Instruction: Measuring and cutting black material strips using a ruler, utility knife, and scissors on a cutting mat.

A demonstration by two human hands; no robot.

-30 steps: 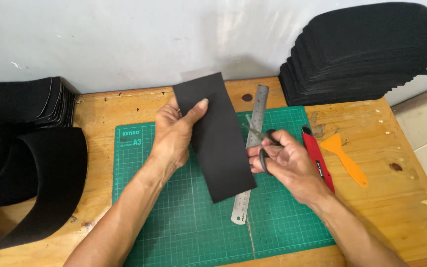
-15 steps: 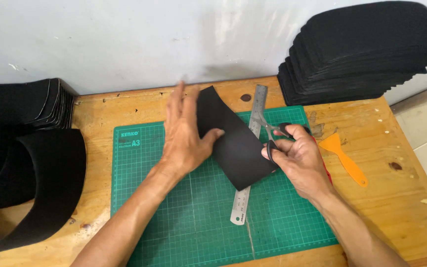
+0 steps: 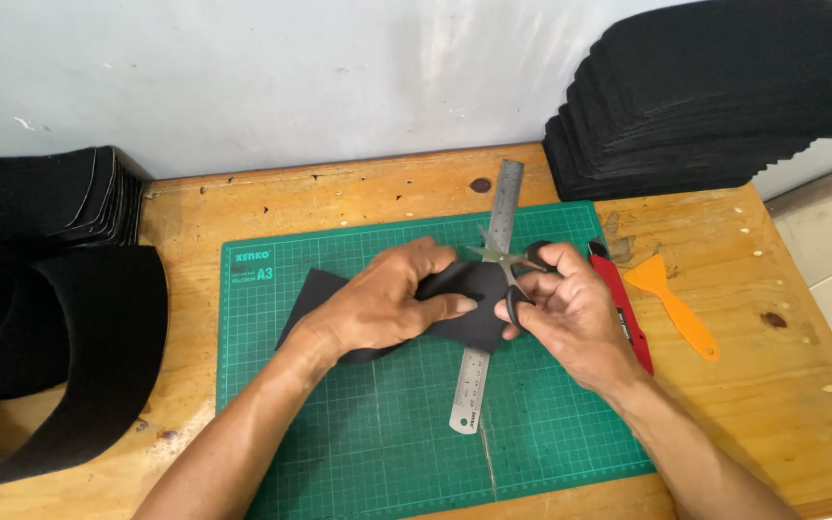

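Observation:
My left hand [image 3: 387,306] grips a black sheet [image 3: 315,299] over the green cutting mat [image 3: 358,433], with the sheet lying low and stretching left of the hand. My right hand [image 3: 570,313] holds a pair of black-handled scissors [image 3: 510,262], blades open and pointing left toward the sheet's right edge. A steel ruler [image 3: 485,289] lies diagonally on the mat beneath both hands.
A red utility knife [image 3: 623,308] and an orange plastic scraper [image 3: 671,306] lie right of the mat. A tall stack of black sheets [image 3: 715,96] sits at the back right. More black sheets [image 3: 40,289] are piled on the left of the wooden table [image 3: 772,385].
The black sheet was held up, then turned and brought down flat onto the mat. My right hand stayed by the ruler with the scissors, now at the sheet's edge.

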